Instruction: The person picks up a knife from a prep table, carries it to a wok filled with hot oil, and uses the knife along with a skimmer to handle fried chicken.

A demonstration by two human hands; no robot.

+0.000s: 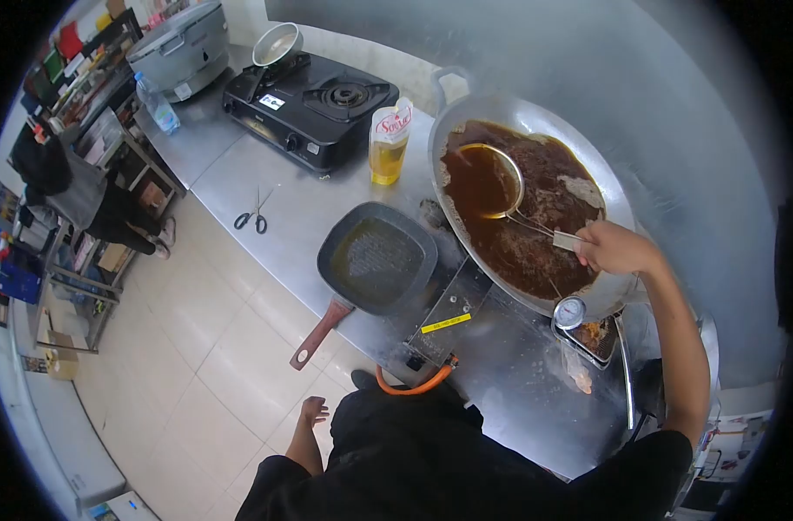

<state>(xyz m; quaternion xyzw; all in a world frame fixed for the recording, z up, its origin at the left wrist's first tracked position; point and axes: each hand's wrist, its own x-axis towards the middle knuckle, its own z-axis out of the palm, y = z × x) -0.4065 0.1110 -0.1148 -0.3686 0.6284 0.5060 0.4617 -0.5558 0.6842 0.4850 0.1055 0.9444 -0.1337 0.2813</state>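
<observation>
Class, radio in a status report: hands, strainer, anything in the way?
Right hand gripping strainer. Left hand low, nothing seen in it. Strainer dipped in brown liquid in wok. Thermometer at rim, clear of strainer.

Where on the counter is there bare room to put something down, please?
Bare counter lies between the scissors, the grill pan and the black stove. Another patch lies just right of the orange hose, short of the wok. The wok is crowded: strainer and right hand over it, thermometer at its near rim.
</observation>
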